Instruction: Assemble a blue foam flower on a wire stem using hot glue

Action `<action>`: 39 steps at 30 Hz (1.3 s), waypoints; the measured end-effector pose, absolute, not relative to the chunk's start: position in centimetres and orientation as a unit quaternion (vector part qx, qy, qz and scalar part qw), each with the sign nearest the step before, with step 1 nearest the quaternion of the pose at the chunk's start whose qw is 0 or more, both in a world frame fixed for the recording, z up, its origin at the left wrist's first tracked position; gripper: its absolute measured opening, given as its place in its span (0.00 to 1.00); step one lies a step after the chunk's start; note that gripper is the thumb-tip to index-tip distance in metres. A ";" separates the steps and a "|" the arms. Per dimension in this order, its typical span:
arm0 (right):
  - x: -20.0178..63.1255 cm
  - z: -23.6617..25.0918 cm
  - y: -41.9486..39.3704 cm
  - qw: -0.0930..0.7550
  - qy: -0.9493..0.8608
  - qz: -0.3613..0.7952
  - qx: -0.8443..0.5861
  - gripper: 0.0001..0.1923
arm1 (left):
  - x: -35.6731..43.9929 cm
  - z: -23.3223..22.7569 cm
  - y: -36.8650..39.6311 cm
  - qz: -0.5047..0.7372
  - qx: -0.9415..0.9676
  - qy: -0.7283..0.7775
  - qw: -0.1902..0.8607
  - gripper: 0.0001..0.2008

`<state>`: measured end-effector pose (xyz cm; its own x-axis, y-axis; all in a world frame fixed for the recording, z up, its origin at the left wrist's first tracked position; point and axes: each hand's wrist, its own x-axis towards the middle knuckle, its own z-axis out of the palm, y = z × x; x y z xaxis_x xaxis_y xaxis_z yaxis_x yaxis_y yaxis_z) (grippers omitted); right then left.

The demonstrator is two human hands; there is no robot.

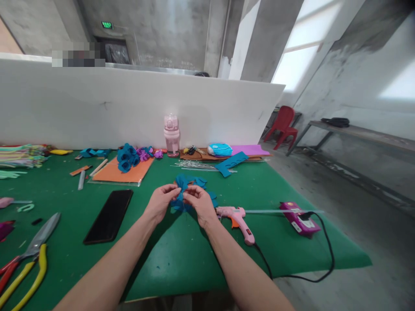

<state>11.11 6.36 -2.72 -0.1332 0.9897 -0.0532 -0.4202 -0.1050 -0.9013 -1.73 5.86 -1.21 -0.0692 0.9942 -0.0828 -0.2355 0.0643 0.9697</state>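
Writing is scarce: a green lit sign (106, 25) glows above the far doorway, its characters too small to read, and the white label on the magenta power strip (300, 218) cannot be made out either

Both hands meet over the middle of the green table (181, 259). The left hand (159, 202) and the right hand (200, 204) each have fingertips pinched closed on a blue felt flower (181, 185), held just above the mat, with loose blue petals (212, 198) lying close behind it and to its right

Just right of the right hand lies a pink glue gun (238, 218), its black cord (324, 263) trailing off the table's near right edge and looping up to the power strip. A black phone (108, 216) lies flat to the left of the left forearm, and scissors with yellow and red handles (27, 263) sit at the near left corner. Finished blue roses (127, 157) rest on an orange sheet (125, 172) further back, near a pink bottle (171, 134) by the white board (129, 108)

Bare green mat lies open between the forearms and the near edge; the right edge drops to a concrete floor (356, 194)
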 end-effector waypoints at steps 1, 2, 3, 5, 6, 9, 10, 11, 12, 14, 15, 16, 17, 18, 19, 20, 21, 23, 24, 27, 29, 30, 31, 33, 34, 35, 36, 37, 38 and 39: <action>11.1 -2.7 6.4 0.551 -0.384 0.642 -0.370 0.16 | -1.7 -1.2 5.8 0.556 0.400 0.476 0.552 0.12; 11.1 -2.8 6.4 0.554 -0.383 0.640 -0.370 0.16 | -1.7 -1.1 5.8 0.556 0.401 0.476 0.551 0.13; 11.1 -2.8 6.5 0.555 -0.382 0.641 -0.369 0.15 | -1.6 -1.1 5.8 0.555 0.403 0.476 0.551 0.13; 11.0 -2.9 6.5 0.554 -0.379 0.646 -0.364 0.15 | -1.6 -1.0 5.8 0.552 0.407 0.476 0.550 0.13; 11.0 -2.9 6.5 0.554 -0.377 0.648 -0.363 0.14 | -1.5 -1.0 5.8 0.551 0.408 0.477 0.550 0.13; 11.0 -3.0 6.5 0.557 -0.370 0.646 -0.368 0.14 | -1.4 -1.1 5.7 0.547 0.412 0.480 0.548 0.13; 10.9 -3.0 6.5 0.558 -0.369 0.644 -0.372 0.13 | -1.4 -1.1 5.7 0.546 0.416 0.479 0.546 0.13; 10.9 -3.0 6.5 0.558 -0.369 0.641 -0.376 0.13 | -1.5 -1.2 5.7 0.546 0.421 0.478 0.545 0.13; 10.9 -2.9 6.5 0.558 -0.371 0.638 -0.380 0.12 | -1.5 -1.2 5.7 0.546 0.424 0.477 0.543 0.12; 10.9 -2.9 6.4 0.558 -0.376 0.630 -0.386 0.11 | -1.5 -1.3 5.7 0.548 0.425 0.475 0.542 0.12; 10.9 -2.8 6.4 0.560 -0.382 0.625 -0.388 0.10 | -1.5 -1.4 5.8 0.548 0.424 0.474 0.543 0.12; 10.9 -2.8 6.4 0.561 -0.388 0.618 -0.391 0.09 | -1.6 -1.4 5.8 0.548 0.423 0.474 0.544 0.12; 10.9 -2.7 6.4 0.563 -0.396 0.609 -0.394 0.09 | -1.6 -1.5 5.8 0.547 0.422 0.474 0.546 0.12; 10.9 -2.7 6.3 0.564 -0.403 0.601 -0.398 0.09 | -1.6 -1.5 5.8 0.547 0.421 0.474 0.547 0.13; 10.9 -2.7 6.3 0.565 -0.410 0.592 -0.402 0.09 | -1.5 -1.4 5.8 0.547 0.420 0.474 0.548 0.13; 10.9 -2.7 6.3 0.566 -0.419 0.582 -0.407 0.08 | -1.5 -1.4 5.8 0.547 0.418 0.475 0.548 0.13; 10.9 -2.7 6.3 0.566 -0.427 0.572 -0.412 0.08 | -1.5 -1.4 5.8 0.548 0.417 0.475 0.547 0.13; 10.9 -3.0 6.4 0.567 -0.451 0.546 -0.420 0.08 | -1.4 -1.3 5.7 0.549 0.419 0.473 0.547 0.12; 11.0 -3.1 6.4 0.566 -0.467 0.531 -0.424 0.08 | -1.4 -1.3 5.7 0.550 0.420 0.472 0.547 0.12; 11.1 -3.4 6.4 0.561 -0.513 0.488 -0.429 0.08 | -1.4 -1.2 5.6 0.551 0.424 0.469 0.545 0.11; 11.2 -3.2 6.2 0.556 -0.539 0.463 -0.431 0.08 | -1.4 -1.3 5.6 0.555 0.420 0.469 0.544 0.12; 11.2 -3.0 6.1 0.554 -0.549 0.451 -0.433 0.08 | -1.4 -1.3 5.6 0.556 0.417 0.468 0.546 0.12; 11.2 -2.8 6.0 0.553 -0.557 0.441 -0.435 0.08 | -1.4 -1.3 5.6 0.558 0.412 0.466 0.549 0.12; 11.2 -2.4 5.7 0.556 -0.564 0.424 -0.440 0.07 | -1.5 -1.3 5.7 0.560 0.402 0.459 0.561 0.13; 11.2 -2.2 5.6 0.558 -0.564 0.420 -0.441 0.07 | -1.5 -1.3 5.7 0.559 0.397 0.456 0.567 0.13; 11.1 -2.1 5.6 0.560 -0.563 0.419 -0.441 0.07 | -1.5 -1.3 5.7 0.559 0.392 0.453 0.573 0.13; 11.1 -2.1 5.5 0.562 -0.561 0.419 -0.440 0.07 | -1.5 -1.3 5.7 0.559 0.388 0.449 0.578 0.13; 11.1 -2.1 5.5 0.563 -0.559 0.422 -0.439 0.07 | -1.5 -1.2 5.7 0.558 0.386 0.447 0.583 0.13; 11.1 -2.1 5.5 0.562 -0.558 0.428 -0.436 0.07 | -1.6 -1.2 5.6 0.555 0.385 0.446 0.587 0.14; 11.1 -2.2 5.6 0.562 -0.555 0.437 -0.431 0.07 | -1.6 -1.1 5.6 0.551 0.386 0.445 0.591 0.14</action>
<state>11.09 5.58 -2.19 0.0029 0.9690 0.2471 -0.0135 0.2471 -0.9689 -1.59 5.60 -1.11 -0.0029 0.9948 -0.1013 -0.3077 0.0955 0.9467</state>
